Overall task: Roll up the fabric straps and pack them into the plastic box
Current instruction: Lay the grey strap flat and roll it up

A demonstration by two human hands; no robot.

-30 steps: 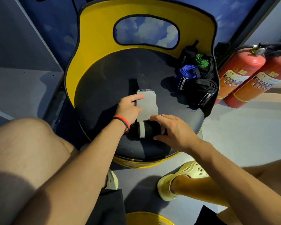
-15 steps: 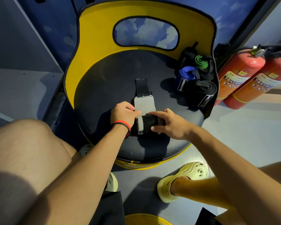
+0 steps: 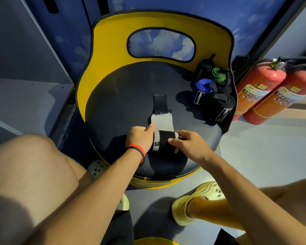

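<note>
head | left hand (image 3: pixel 140 139), right hand (image 3: pixel 188 145) grip strap roll (image 3: pixel 164 140) | flat tail (image 3: pixel 162 121) shorter

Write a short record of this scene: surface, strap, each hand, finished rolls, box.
surface: dark seat of a yellow chair
strap: black and grey, partly rolled, tail flat on the seat
left hand: grips the roll's left end
right hand: holds the roll's right end
finished rolls: blue, green, black, at the seat's back right
plastic box: not in view

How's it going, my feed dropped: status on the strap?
Left grip, right grip hold strap. Partly rolled on seat, tail flat. Nothing in the way.
</note>
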